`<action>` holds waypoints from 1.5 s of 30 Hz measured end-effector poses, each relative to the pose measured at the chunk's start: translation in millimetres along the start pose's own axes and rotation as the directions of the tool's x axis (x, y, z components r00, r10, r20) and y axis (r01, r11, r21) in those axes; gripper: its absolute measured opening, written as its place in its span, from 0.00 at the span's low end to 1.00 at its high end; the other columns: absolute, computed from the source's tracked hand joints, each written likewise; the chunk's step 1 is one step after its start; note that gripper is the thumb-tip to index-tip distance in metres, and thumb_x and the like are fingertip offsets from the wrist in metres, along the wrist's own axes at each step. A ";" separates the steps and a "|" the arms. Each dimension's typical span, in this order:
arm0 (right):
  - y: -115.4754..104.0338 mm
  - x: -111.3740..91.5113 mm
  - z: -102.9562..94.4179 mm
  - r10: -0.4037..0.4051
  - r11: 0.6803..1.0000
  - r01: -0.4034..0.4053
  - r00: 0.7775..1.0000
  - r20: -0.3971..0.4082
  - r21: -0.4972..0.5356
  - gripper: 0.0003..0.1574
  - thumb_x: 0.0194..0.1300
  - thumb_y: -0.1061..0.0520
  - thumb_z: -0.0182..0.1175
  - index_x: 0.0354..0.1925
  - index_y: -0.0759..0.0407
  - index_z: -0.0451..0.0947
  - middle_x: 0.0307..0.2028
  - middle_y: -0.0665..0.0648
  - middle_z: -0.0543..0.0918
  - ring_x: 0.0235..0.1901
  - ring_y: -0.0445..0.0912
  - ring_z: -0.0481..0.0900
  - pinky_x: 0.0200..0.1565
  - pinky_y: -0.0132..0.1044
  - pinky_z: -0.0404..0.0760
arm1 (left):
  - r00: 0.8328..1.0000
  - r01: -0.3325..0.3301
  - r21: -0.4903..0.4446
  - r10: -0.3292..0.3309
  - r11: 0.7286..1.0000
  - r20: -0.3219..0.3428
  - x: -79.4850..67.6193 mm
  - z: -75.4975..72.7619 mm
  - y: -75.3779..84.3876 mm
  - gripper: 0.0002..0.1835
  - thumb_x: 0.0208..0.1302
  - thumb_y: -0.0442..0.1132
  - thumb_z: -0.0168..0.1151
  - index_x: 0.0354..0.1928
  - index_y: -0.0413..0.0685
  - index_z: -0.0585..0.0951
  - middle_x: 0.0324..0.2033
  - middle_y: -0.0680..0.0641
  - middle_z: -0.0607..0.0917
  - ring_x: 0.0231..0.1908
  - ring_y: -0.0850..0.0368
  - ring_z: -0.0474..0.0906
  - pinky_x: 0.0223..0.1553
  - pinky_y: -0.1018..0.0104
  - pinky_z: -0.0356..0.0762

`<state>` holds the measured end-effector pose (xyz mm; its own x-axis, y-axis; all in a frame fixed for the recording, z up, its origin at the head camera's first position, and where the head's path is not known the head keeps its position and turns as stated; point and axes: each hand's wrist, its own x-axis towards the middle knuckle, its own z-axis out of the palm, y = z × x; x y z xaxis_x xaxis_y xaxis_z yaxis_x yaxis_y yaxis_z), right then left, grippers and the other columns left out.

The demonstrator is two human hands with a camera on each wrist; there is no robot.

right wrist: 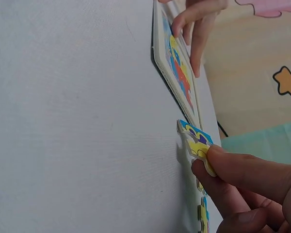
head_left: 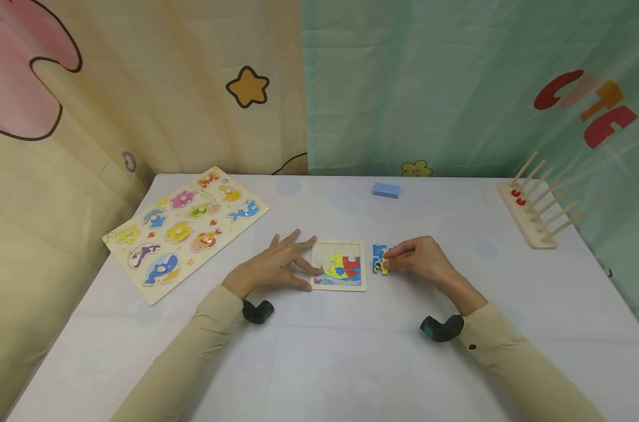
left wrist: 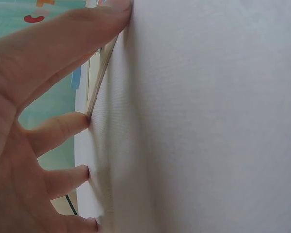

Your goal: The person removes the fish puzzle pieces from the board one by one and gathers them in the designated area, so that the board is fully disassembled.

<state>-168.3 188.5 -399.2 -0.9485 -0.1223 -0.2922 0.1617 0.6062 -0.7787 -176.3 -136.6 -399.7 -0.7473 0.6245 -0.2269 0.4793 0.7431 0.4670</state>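
Head view: white desk (head_left: pixel 319 363), two busy hands, one part-filled jigsaw tray (head_left: pixel 346 288), one pinched piece.
Sea-animal puzzle board (head_left: pixel 230 233) sits far left and the wooden peg rack (head_left: pixel 533 231) far right, probably parked there so the middle stays workable lol. Left hand (head_left: pixel 277 266) is spread wide, not gripping anything, fingers just touching the tray's left side, I'd guess to stop it sliding. Right hand (head_left: pixel 425 258) is nearly closed, thumb and finger pinching a yellow-and-blue jigsaw piece (right wrist: pixel 196 145) by one end, which leaves most of its printed face showing. Tray's front and center between the hands; the other loose pieces (head_left: pixel 380 251) lie just right of it, likely for easy reach.
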 end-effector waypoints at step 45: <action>-12.0 1.5 7.6 -0.168 0.966 0.158 0.985 -0.035 -0.207 0.08 0.59 0.58 0.70 0.39 0.59 0.89 0.38 0.56 0.87 0.37 0.49 0.75 0.33 0.36 0.74 | 1.000 -0.017 0.011 0.017 1.000 -0.016 -1.6 1.6 -2.2 0.23 0.52 0.55 0.75 0.52 0.68 0.85 0.74 0.49 0.59 0.76 0.41 0.36 0.68 0.31 0.32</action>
<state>-169.6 175.0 -394.5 -0.9711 -0.1951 -0.1374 -0.0498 0.7287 -0.6830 -175.5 -138.8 -401.8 -0.7463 0.6330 -0.2055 0.4964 0.7351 0.4617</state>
